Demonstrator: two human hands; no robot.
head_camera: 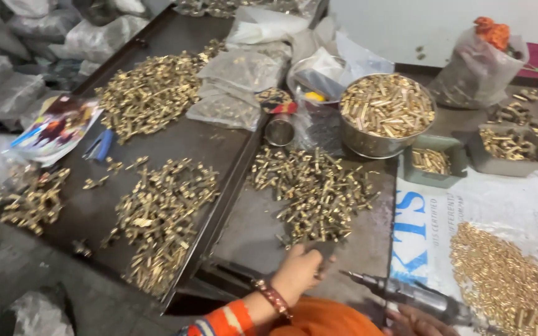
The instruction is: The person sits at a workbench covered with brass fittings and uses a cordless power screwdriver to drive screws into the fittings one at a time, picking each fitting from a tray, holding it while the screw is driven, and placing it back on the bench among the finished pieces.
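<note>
Your right hand is cut off by the lower frame edge; it grips a grey pneumatic screwdriver, long axis lying low, bit pointing up-left toward your left hand. That hand is closed on a small dark part, mostly hidden, at the near edge of the brass fittings pile on the metal bench.
</note>
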